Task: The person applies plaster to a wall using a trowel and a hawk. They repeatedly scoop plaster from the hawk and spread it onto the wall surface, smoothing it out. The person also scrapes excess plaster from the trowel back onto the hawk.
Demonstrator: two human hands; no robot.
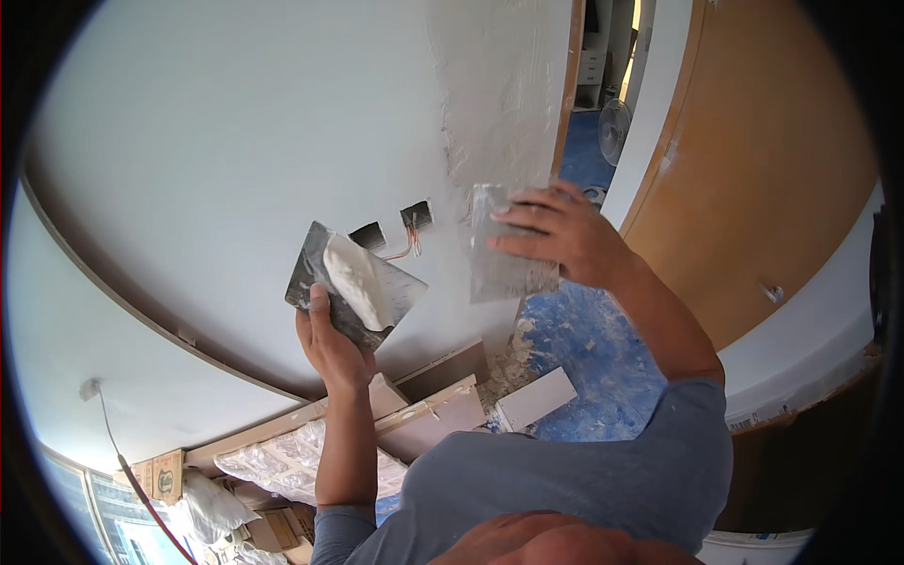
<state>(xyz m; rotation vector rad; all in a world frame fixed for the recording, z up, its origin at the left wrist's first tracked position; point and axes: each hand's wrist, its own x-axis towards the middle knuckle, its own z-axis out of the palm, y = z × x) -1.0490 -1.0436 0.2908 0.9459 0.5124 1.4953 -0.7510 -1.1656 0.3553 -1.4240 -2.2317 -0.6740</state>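
Note:
My left hand (334,350) grips a dark flat metal plasterer's plate (313,268) by its lower edge, thumb on top. A thick ridge of white plaster (358,282) lies across that plate. To the right, my right hand (565,235) holds a grey rectangular scraper blade (513,278), fingers spread over its face and slightly blurred by motion. The blade is up by the wall, near a rough band of wet-looking plaster (494,104); whether it touches the wall I cannot tell. The two tools are apart.
Two open wall boxes (368,235) sit behind the tools, one with copper-coloured wires (411,240) sticking out. Boards (428,414) and a white panel piece (537,399) lie below. Right of the wall are a doorway with a fan (614,134) and a wooden door (772,169).

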